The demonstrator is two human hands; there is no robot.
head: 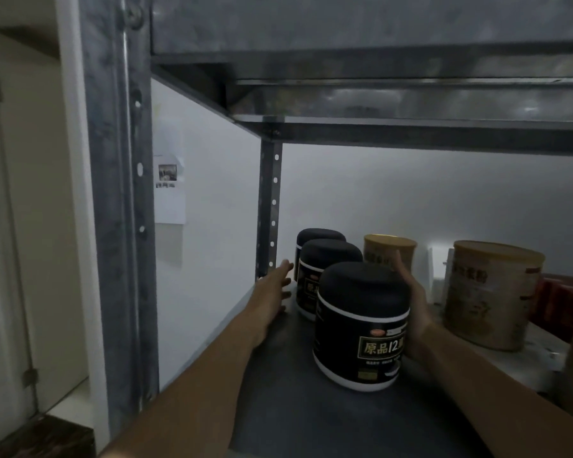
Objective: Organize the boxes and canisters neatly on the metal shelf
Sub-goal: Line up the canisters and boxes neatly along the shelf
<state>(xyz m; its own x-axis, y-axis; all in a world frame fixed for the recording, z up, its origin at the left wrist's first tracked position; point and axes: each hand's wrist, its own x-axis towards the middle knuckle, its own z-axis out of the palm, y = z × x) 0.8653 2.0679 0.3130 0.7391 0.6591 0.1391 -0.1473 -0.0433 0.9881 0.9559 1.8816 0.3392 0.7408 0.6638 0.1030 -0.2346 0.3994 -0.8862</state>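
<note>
Three black canisters with white bands stand in a row on the dark metal shelf [278, 408], running from front to back at the left. My right hand [414, 299] is wrapped around the right side of the front black canister [358, 325]. The middle black canister [325, 262] and the rear black canister [318, 234] stand behind it. My left hand [275, 289] is stretched out flat with its fingers apart, beside the middle canister, holding nothing. A gold canister [389, 251] stands behind my right hand, and a larger gold canister [490, 292] is at the right.
A perforated metal upright [270, 206] stands at the shelf's back left corner, and a thick front post [119, 226] is at the left. The upper shelf [377, 94] hangs low overhead. A red box [556, 299] lies at the far right behind the large gold canister.
</note>
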